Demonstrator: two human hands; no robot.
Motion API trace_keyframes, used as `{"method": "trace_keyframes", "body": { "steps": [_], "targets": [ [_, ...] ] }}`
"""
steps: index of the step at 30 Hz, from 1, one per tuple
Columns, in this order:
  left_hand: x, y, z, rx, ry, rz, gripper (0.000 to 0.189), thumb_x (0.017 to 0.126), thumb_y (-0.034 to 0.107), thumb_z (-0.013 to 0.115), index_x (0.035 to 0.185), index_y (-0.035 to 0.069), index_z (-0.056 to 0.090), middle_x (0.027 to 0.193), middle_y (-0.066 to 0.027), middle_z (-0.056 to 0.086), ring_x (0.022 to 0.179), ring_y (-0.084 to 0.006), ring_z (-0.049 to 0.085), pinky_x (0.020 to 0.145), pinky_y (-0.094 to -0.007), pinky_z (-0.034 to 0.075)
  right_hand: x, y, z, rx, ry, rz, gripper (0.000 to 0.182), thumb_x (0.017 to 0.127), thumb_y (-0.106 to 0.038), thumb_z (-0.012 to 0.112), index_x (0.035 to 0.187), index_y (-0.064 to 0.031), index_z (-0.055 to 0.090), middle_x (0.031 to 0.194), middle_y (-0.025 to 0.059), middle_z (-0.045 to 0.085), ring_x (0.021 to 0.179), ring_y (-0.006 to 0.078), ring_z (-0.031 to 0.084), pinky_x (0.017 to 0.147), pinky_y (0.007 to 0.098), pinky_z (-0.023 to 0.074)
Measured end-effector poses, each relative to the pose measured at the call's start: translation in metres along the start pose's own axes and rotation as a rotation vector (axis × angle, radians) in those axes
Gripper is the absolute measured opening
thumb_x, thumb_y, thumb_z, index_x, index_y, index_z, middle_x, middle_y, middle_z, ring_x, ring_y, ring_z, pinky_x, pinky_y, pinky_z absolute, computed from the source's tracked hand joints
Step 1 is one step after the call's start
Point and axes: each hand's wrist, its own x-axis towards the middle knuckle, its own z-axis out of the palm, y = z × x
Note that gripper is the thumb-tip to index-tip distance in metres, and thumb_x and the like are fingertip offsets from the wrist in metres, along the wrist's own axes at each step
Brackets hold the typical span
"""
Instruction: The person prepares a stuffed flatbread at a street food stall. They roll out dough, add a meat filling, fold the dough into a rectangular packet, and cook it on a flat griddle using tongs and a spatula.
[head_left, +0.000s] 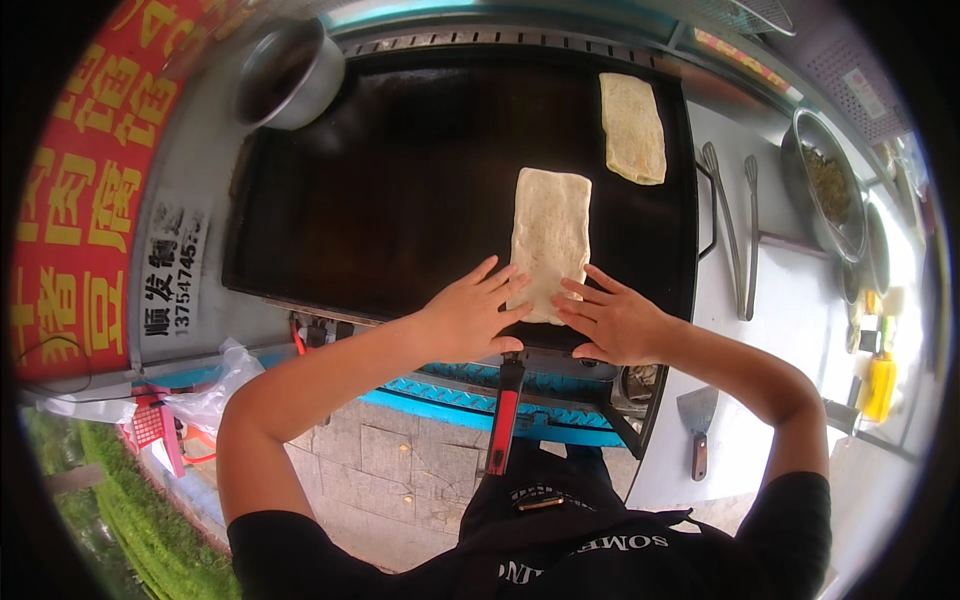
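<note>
A pale rectangular flatbread lies lengthwise on the black griddle, its near end between my two hands. My left hand has its fingers spread along the dough's left edge, near the front corner. On the opposite edge, my right hand rests its spread fingertips on the dough. Neither hand grips anything. Farther back on the right, a second flatbread lies on the griddle with a slightly yellowed surface. A red and black handle juts from the griddle's front edge towards my body.
A metal pot stands at the griddle's back left corner. On the right counter lie long metal tongs and a wooden-handled scraper. Beyond the tongs is a steel bowl of shredded filling. A red sign bearing writing edges the left side.
</note>
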Motion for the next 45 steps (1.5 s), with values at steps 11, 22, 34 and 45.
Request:
{"method": "trace_keyframes", "body": {
  "steps": [11, 22, 34, 45],
  "targets": [
    [0.1, -0.07, 0.011, 0.01, 0.302, -0.391, 0.064, 0.096, 0.042, 0.038, 0.143, 0.0, 0.025, 0.151, -0.0136, 0.023, 0.142, -0.025, 0.015, 0.115, -0.0465, 0.009, 0.067, 0.088, 0.004, -0.135, 0.351, 0.271, 0.076, 0.085, -0.048, 0.054, 0.14, -0.0011, 0.031, 0.146, 0.0129, 0.032, 0.137, 0.0254, 0.026, 0.113, 0.0407, 0.0186],
    [0.052, -0.078, -0.011, 0.01, 0.399, -0.307, 0.067, 0.096, 0.044, 0.038, 0.145, 0.003, 0.021, 0.153, -0.0102, 0.018, 0.143, -0.0247, 0.009, 0.115, -0.047, 0.004, 0.047, 0.114, -0.025, 0.029, 0.283, 0.198, 0.086, 0.085, -0.046, 0.059, 0.146, -0.0054, 0.015, 0.153, 0.0111, 0.017, 0.141, 0.0256, 0.015, 0.116, 0.0399, 0.0122],
    [-0.001, -0.012, 0.024, 0.047, 0.233, -0.173, 0.066, 0.094, 0.052, 0.038, 0.14, 0.005, 0.034, 0.149, -0.0113, 0.028, 0.141, -0.027, 0.019, 0.114, -0.0498, 0.009, 0.01, 0.055, -0.016, -0.103, 0.019, 0.112, 0.075, 0.089, -0.053, 0.046, 0.144, -0.0067, 0.024, 0.151, 0.0082, 0.023, 0.141, 0.0222, 0.018, 0.116, 0.041, 0.0109],
    [-0.022, 0.03, -0.01, 0.014, 0.159, -0.169, 0.054, 0.094, 0.046, 0.041, 0.128, 0.005, 0.051, 0.138, -0.0141, 0.044, 0.133, -0.0301, 0.034, 0.112, -0.0486, 0.017, -0.018, -0.027, -0.039, 0.02, 0.257, 0.056, 0.048, 0.089, -0.039, 0.055, 0.125, -0.0075, 0.053, 0.138, 0.0079, 0.045, 0.132, 0.0247, 0.036, 0.111, 0.0411, 0.0283]
  ]
}}
